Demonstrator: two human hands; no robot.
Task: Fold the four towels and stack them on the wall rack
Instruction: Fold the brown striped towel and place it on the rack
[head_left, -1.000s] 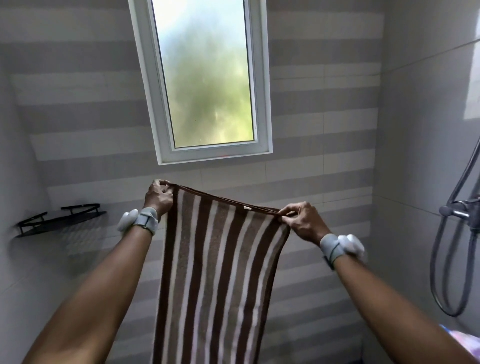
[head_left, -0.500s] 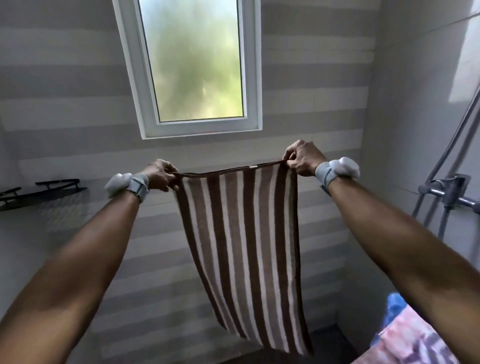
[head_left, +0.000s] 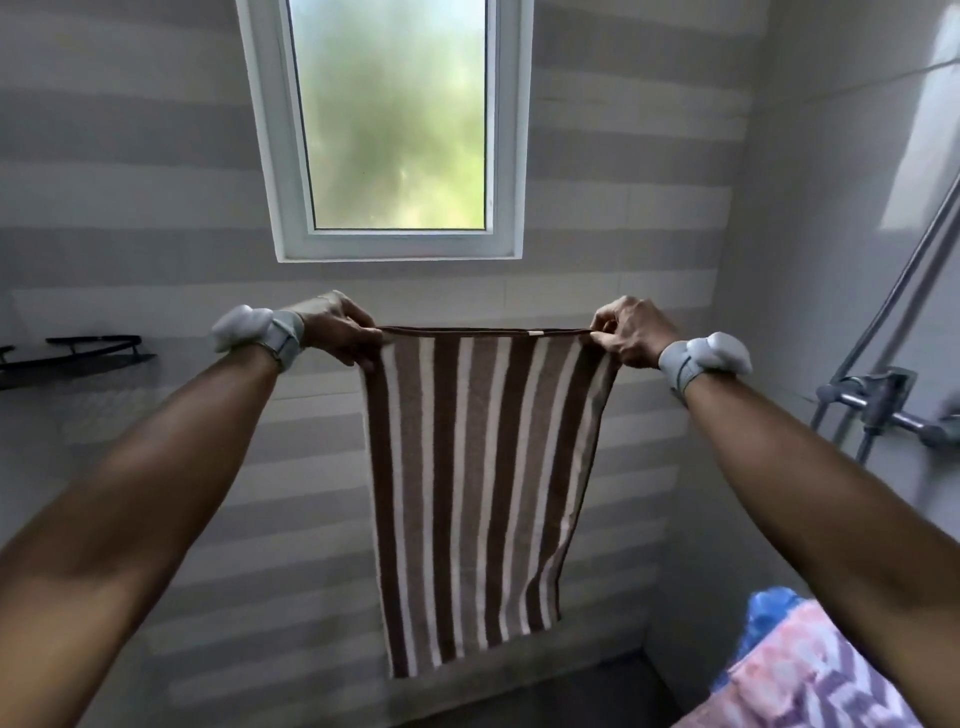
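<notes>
Item: striped towel (head_left: 478, 493), brown and white, centre of view, hanging full length below the window (head_left: 395, 119).
Grip: my left hand (head_left: 337, 327) pinches its 11 o'clock corner and my right hand (head_left: 628, 332) its 1 o'clock corner. The top hem runs taut and level between them.
Destination: black wall rack (head_left: 78, 358), at 9 o'clock.
Handling: I'd bring corner to corner squarely with the stripes matched, then release; otherwise the fold skews.
Pending: patterned towel (head_left: 810, 670), at 5 o'clock.
</notes>
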